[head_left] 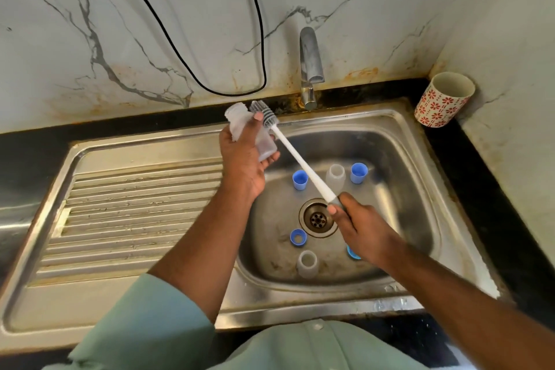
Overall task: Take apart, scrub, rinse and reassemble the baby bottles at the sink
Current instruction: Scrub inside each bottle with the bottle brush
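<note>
While we stand over the steel sink (399,141), its basin holds the loose parts: two clear bottles, one beyond the drain (335,175) and one at the near edge (307,263), two blue caps (300,179) (358,173) standing either side of the far bottle, and a blue ring (298,238) left of the drain. Another blue piece sits half hidden under our right wrist, so we cannot tell what it is. Our left hand (243,156) is raised above the basin's left rim, fingers curled around a clear bottle part (265,146) with something pale and crumpled (238,122) bunched against it; which end is the opening is hard to make out. Our right hand (357,225) grips the brush (300,159) at its grey handle end. The brush's long axis runs from that hand up and left, and its bristle head lies just beside the held part, behind the fingers, not inside it. The tap (310,66) shows no water running.
</note>
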A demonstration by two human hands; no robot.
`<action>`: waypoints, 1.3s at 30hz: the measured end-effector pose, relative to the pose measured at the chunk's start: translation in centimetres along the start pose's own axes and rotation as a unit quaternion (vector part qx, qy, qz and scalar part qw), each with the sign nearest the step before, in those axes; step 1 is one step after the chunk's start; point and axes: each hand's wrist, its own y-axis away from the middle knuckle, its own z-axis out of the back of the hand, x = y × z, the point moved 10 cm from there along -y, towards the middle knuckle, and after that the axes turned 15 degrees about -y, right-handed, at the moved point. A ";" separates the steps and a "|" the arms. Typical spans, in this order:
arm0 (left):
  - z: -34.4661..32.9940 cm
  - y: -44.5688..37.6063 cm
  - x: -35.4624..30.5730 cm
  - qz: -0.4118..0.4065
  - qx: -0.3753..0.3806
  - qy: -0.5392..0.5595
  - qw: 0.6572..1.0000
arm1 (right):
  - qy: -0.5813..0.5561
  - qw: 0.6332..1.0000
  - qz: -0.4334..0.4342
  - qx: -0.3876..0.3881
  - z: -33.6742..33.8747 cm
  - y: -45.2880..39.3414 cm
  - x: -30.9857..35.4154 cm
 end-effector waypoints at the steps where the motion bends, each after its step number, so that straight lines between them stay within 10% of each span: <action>1: 0.0 0.0 0.2 0.004 0.001 0.019 1.000 | 0.004 1.000 -0.001 -0.001 -0.1 -0.3 0.0; 39: -0.5 -1.5 -0.7 0.114 -0.049 0.364 0.923 | 0.120 0.992 0.004 0.026 -0.2 -0.3 1.1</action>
